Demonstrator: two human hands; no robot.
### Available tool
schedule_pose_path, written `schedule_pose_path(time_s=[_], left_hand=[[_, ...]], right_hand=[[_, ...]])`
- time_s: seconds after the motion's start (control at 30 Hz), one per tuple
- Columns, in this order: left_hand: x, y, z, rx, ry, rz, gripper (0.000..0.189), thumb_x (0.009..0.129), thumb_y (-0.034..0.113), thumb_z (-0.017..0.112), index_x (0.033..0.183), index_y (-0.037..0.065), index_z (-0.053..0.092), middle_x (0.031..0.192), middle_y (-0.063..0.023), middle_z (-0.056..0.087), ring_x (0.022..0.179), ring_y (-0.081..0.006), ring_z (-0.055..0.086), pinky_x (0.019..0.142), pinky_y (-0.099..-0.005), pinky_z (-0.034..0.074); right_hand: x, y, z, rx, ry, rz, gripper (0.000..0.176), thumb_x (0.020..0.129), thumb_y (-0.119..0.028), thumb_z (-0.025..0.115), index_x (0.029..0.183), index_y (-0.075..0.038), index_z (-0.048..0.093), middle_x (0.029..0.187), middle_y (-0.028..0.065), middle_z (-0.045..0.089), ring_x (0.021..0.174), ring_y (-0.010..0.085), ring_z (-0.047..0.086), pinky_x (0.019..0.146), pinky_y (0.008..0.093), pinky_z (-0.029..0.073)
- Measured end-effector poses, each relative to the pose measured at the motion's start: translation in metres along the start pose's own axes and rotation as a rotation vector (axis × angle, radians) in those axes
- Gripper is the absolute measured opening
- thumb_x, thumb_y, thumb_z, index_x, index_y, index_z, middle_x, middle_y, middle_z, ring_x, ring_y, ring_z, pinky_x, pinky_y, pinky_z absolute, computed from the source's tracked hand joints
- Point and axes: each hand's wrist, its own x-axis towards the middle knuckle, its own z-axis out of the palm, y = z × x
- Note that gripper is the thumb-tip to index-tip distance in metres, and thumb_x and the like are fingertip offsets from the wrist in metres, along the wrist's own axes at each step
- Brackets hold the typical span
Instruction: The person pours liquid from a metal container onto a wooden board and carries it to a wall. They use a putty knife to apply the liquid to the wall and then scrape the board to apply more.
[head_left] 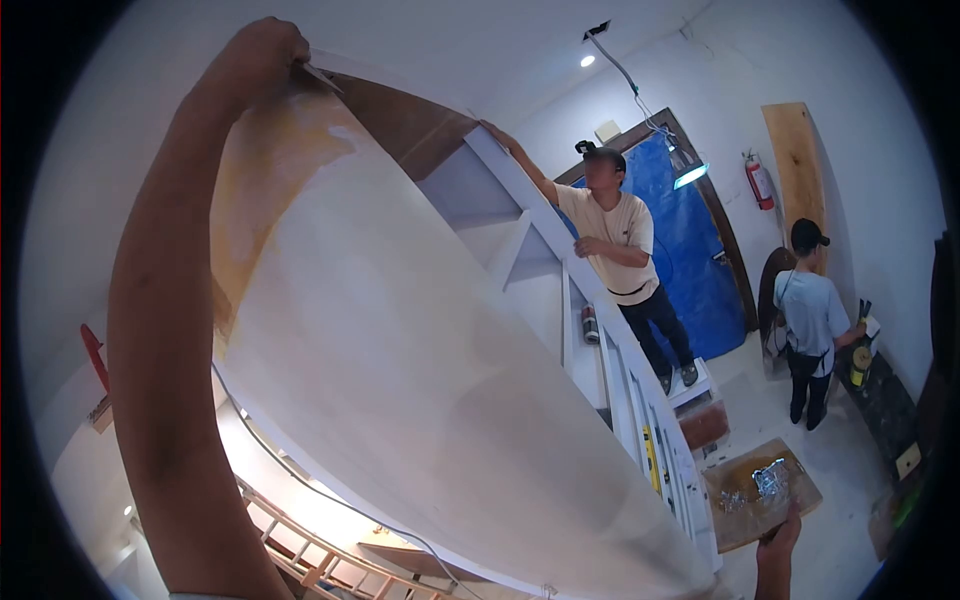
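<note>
My left hand point(268, 58) is raised high at the upper left, its fingers closed at the top edge of a large curved panel point(400, 330). A thin pale sliver shows just beyond the fingers; I cannot tell whether it is a held tool or part of the edge. The panel is white and smooth, with a yellowish-brown patch point(275, 190) right below that hand. Low on the right, my right hand point(780, 545) grips the near edge of a flat brown board point(735, 525). A pile of small shiny metal pieces point(770, 480) lies on it.
Behind the panel runs a white ribbed frame point(535, 270) holding a dark can point(590, 323) and a yellow level point(652, 458). One person point(610, 220) stands on a step, a hand on the frame. Another person point(812, 310) works by the right wall. A lit lamp point(690, 176) hangs overhead.
</note>
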Motion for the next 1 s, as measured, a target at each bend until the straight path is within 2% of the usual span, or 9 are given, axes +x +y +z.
schedule_pose_path(time_s=[0.13, 0.2, 0.33, 0.43, 0.53, 0.63, 0.73, 0.83, 1.0], left_hand=[[-0.005, -0.008, 0.000, 0.074, 0.042, 0.115, 0.023, 0.074, 0.005, 0.063, 0.092, 0.000, 0.075, 0.095, -0.0166, 0.072, 0.090, -0.0389, 0.064, 0.086, -0.0425, 0.051], [0.004, -0.019, -0.008, 0.056, -0.043, 0.097, 0.021, 0.074, 0.005, 0.064, 0.091, 0.001, 0.076, 0.093, -0.0166, 0.073, 0.091, -0.0381, 0.064, 0.087, -0.0421, 0.051], [-0.001, 0.007, -0.016, 0.037, 0.030, 0.000, 0.020, 0.074, 0.003, 0.063, 0.088, 0.002, 0.077, 0.089, -0.0171, 0.072, 0.092, -0.0367, 0.063, 0.085, -0.0413, 0.051], [-0.015, 0.026, -0.018, -0.029, 0.035, -0.019, 0.019, 0.074, 0.001, 0.063, 0.086, 0.003, 0.077, 0.086, -0.0173, 0.072, 0.090, -0.0355, 0.062, 0.083, -0.0409, 0.051], [-0.028, 0.041, -0.030, 0.091, -0.022, 0.027, 0.021, 0.073, 0.002, 0.064, 0.089, 0.002, 0.077, 0.085, -0.0176, 0.071, 0.085, -0.0345, 0.061, 0.080, -0.0403, 0.051], [-0.027, 0.056, -0.049, 0.220, -0.046, 0.044, 0.017, 0.073, 0.004, 0.064, 0.084, 0.004, 0.076, 0.083, -0.0161, 0.071, 0.081, -0.0332, 0.061, 0.081, -0.0409, 0.050], [-0.021, 0.059, -0.036, 0.171, 0.100, 0.147, 0.010, 0.072, 0.005, 0.064, 0.076, 0.005, 0.073, 0.081, -0.0149, 0.070, 0.078, -0.0331, 0.062, 0.085, -0.0409, 0.048], [-0.025, 0.075, -0.020, 0.205, 0.079, 0.194, 0.012, 0.076, 0.004, 0.062, 0.067, 0.006, 0.070, 0.077, -0.0172, 0.069, 0.077, -0.0348, 0.064, 0.086, -0.0430, 0.051], [-0.049, 0.082, -0.032, 0.186, -0.009, 0.188, 0.011, 0.074, 0.002, 0.062, 0.066, 0.006, 0.068, 0.076, -0.0158, 0.069, 0.076, -0.0298, 0.064, 0.089, -0.0405, 0.048]], right_hand=[[-0.004, -0.003, 0.006, -0.007, -0.040, -0.009, 0.062, 0.103, -0.047, 0.051, 0.146, -0.003, 0.043, 0.140, 0.0134, 0.056, 0.127, 0.0295, 0.056, 0.107, 0.0456, 0.046], [-0.002, 0.001, -0.002, -0.007, -0.024, -0.010, 0.062, 0.103, -0.047, 0.051, 0.146, -0.003, 0.043, 0.140, 0.0132, 0.056, 0.127, 0.0294, 0.056, 0.108, 0.0456, 0.046], [-0.006, -0.001, 0.000, -0.011, -0.012, 0.008, 0.064, 0.102, -0.048, 0.052, 0.146, -0.003, 0.043, 0.140, 0.0129, 0.055, 0.127, 0.0291, 0.056, 0.108, 0.0455, 0.046], [-0.003, 0.001, -0.005, -0.012, 0.003, 0.025, 0.064, 0.102, -0.048, 0.052, 0.147, -0.003, 0.042, 0.140, 0.0128, 0.055, 0.128, 0.0288, 0.055, 0.108, 0.0449, 0.046], [-0.005, 0.003, -0.001, -0.021, -0.038, -0.034, 0.063, 0.102, -0.048, 0.053, 0.146, -0.003, 0.043, 0.139, 0.0128, 0.056, 0.127, 0.0287, 0.056, 0.107, 0.0441, 0.047], [-0.003, 0.006, -0.001, 0.017, 0.025, -0.009, 0.062, 0.103, -0.044, 0.053, 0.145, 0.000, 0.042, 0.136, 0.0140, 0.057, 0.125, 0.0290, 0.057, 0.105, 0.0439, 0.048], [-0.003, 0.006, 0.000, 0.018, 0.009, -0.004, 0.060, 0.104, -0.042, 0.051, 0.145, 0.001, 0.041, 0.137, 0.0144, 0.056, 0.125, 0.0291, 0.057, 0.106, 0.0439, 0.048], [-0.007, 0.003, 0.004, 0.036, -0.036, 0.014, 0.059, 0.104, -0.041, 0.051, 0.145, 0.001, 0.041, 0.138, 0.0147, 0.056, 0.125, 0.0292, 0.057, 0.106, 0.0445, 0.047], [-0.012, 0.004, 0.005, 0.039, 0.054, 0.017, 0.060, 0.104, -0.042, 0.051, 0.145, 0.001, 0.041, 0.137, 0.0147, 0.056, 0.124, 0.0298, 0.058, 0.106, 0.0451, 0.047]])
